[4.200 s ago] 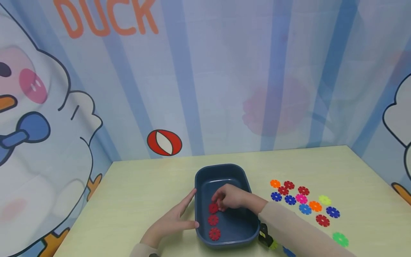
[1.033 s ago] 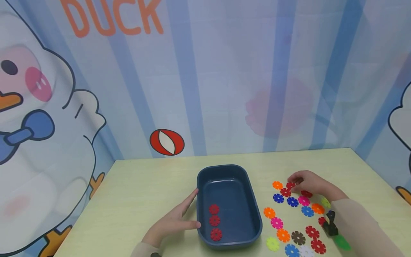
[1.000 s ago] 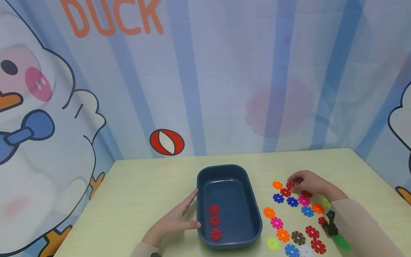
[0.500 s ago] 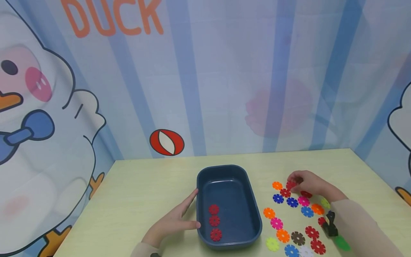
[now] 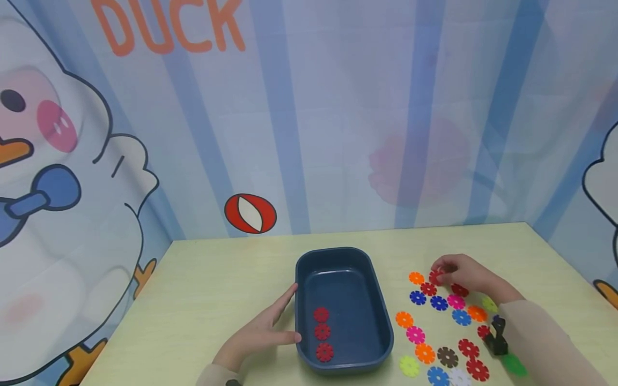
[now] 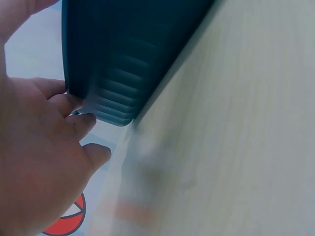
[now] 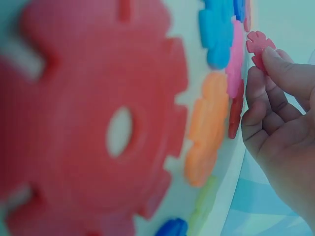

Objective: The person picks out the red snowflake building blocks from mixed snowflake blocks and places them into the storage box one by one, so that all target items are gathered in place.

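Right hand (image 5: 465, 273) pinches a red disc (image 5: 436, 277) at the far edge of the scattered discs; left hand (image 5: 263, 332), fingers straight, rests against the blue tray (image 5: 381, 311) between both hands.

We see a pale yellow-green table (image 5: 217, 289) with a faint wood grain, boxed in on three sides by printed fabric walls. The far wall (image 5: 338, 107) carries light and darker blue vertical stripes, orange letters reading DUCK (image 5: 169, 24) at upper left, and a red and white ball (image 5: 250, 213) near the table's far edge. A cartoon duck (image 5: 58, 177) fills the left wall. Light is soft and even.
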A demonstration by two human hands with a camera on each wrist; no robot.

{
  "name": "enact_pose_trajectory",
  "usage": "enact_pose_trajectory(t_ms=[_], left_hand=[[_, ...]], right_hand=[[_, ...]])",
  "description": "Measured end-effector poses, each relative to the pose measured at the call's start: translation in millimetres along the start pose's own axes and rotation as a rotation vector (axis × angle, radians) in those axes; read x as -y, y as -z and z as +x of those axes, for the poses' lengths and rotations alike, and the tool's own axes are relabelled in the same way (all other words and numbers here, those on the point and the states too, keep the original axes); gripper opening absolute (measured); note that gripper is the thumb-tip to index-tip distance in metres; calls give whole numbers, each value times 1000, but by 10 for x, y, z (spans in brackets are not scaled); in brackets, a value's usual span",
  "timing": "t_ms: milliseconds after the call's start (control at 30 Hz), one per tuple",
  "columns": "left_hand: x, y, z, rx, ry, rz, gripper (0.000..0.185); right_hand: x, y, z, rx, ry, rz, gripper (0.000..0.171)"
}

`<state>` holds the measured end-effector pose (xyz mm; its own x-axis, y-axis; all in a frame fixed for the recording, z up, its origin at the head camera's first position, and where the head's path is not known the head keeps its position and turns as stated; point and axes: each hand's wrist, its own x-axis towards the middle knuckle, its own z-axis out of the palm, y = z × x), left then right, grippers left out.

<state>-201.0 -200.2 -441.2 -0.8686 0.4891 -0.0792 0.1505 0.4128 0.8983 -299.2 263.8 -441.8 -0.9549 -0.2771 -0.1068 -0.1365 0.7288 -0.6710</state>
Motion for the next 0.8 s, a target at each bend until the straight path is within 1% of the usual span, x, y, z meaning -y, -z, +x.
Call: enact_pose_trajectory(t_ms=[133, 300, 567, 800], left_hand=[[-3, -3, -1, 0, -1, 3, 97], [-2, -11, -3, 5, 7, -2, 96], [-9, -7, -3, -1, -1, 5, 96], [-4, -3, 2, -6, -2, 11, 97]], right_hand=[[40, 15, -10, -16, 17, -4, 25], [146, 43, -36, -39, 78, 30, 25], [533, 60, -42, -28, 161, 138, 26], [827, -19, 1, 25, 215, 229, 28]])
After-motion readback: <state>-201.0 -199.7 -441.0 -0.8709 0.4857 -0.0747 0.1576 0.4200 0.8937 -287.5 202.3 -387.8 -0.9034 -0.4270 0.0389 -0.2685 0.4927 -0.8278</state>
